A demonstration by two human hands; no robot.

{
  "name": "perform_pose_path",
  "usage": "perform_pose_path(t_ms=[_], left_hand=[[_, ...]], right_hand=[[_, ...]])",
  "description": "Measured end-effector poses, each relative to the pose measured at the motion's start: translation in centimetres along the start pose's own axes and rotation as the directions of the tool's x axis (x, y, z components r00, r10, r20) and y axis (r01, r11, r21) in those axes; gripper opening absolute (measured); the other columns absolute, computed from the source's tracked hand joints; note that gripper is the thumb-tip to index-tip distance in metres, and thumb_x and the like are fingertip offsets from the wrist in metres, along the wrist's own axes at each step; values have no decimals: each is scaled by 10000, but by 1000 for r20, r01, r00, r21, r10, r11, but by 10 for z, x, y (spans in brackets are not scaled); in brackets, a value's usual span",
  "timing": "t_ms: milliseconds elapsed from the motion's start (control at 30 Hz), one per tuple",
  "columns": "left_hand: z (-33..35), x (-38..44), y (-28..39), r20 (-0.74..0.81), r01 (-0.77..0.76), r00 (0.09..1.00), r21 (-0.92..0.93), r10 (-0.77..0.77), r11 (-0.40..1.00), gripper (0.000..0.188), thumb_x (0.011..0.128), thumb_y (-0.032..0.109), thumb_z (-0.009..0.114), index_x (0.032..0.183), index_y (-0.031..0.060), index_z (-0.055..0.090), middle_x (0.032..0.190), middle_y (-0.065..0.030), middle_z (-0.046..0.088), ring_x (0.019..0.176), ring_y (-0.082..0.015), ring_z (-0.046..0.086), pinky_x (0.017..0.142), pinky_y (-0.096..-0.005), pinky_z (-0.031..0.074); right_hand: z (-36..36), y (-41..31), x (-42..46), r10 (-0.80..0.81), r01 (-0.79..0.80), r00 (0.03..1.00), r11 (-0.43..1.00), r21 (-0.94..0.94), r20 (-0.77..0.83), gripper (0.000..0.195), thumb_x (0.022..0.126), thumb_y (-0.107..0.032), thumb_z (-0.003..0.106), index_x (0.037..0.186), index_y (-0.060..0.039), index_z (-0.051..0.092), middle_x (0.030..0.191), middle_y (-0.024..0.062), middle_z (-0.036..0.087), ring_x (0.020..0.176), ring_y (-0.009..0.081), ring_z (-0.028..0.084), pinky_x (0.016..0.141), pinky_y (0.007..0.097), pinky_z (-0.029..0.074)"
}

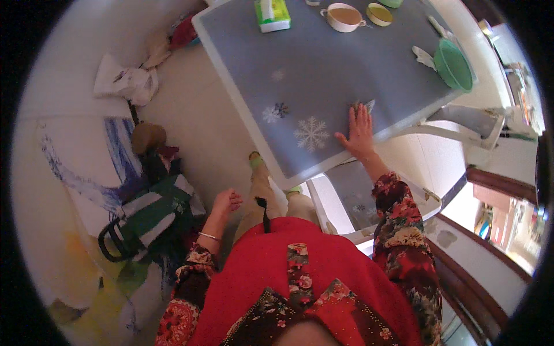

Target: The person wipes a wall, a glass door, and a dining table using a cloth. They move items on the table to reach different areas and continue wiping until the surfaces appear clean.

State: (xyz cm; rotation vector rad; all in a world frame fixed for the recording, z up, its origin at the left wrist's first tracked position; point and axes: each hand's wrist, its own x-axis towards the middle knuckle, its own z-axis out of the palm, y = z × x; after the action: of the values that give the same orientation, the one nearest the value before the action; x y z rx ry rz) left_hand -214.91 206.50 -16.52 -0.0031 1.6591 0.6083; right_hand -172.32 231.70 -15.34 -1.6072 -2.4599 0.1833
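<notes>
My right hand (361,132) lies flat on the grey tabletop (311,73) near its front edge, fingers pointing away from me. A printed snowflake (370,106) shows partly at its fingertips; whether anything is under the palm is hidden. Left of it a large white snowflake print (311,133) marks the surface. My left hand (226,201) hangs beside my body, off the table, its fingers loosely curled and nothing visible in it. At the table's far side are a green tissue box (274,17), a two-handled cup of brown liquid (344,17) and a small yellowish bowl (379,14).
A green plastic bowl (452,65) stands at the table's right edge beside a crumpled white tissue (424,58). Chairs with grey seats (352,190) are tucked at the near right side. Bags, one of them green and white (151,212), stand to my left by the wall.
</notes>
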Motion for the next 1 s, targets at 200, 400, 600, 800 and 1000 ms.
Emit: perform_pose_path(t_ms=[200,400,600,800,1000], left_hand=[[36,33,78,26,-149,988,-4,149,989,318,915,350,507,1050,63,525,995,-86,597,868,-203,609,707,-341,496],[98,38,159,29,-360,932,10,360,933,438,902,372,535,1180,38,479,1156,-129,545,978,-219,582,789,-339,483],[142,81,214,-89,-574,729,459,678,678,779,870,367,598,1395,-72,227,1456,-243,242,1319,-336,293,1058,-397,287],[146,124,295,-114,-521,776,438,620,732,1070,781,413,696,1420,-92,3,1515,-240,45,1407,-314,103,1133,-384,128],[169,136,323,-178,-248,944,175,278,953,1343,693,512,745,1362,0,-300,1521,-164,-147,1417,-271,14,1134,-443,91]], right_hand=[[-7,-34,-22,35,-43,993,996,74,109,949,805,-635,487,1432,16,201,1494,267,122,1397,406,87,1125,504,74],[-14,-56,-45,183,-197,974,976,98,136,948,787,-617,520,1409,42,241,1479,289,147,1390,423,99,1120,520,76],[-15,-88,-34,175,-206,967,963,172,184,956,780,-621,539,1421,21,238,1495,270,112,1400,402,75,1122,514,70],[-9,-127,60,42,-99,983,942,320,178,904,767,-577,587,1411,-17,291,1494,236,159,1400,373,119,1120,515,103],[-15,-21,100,377,-384,922,920,80,88,809,806,-511,574,1398,-26,313,1488,202,213,1387,361,171,1110,518,136]])
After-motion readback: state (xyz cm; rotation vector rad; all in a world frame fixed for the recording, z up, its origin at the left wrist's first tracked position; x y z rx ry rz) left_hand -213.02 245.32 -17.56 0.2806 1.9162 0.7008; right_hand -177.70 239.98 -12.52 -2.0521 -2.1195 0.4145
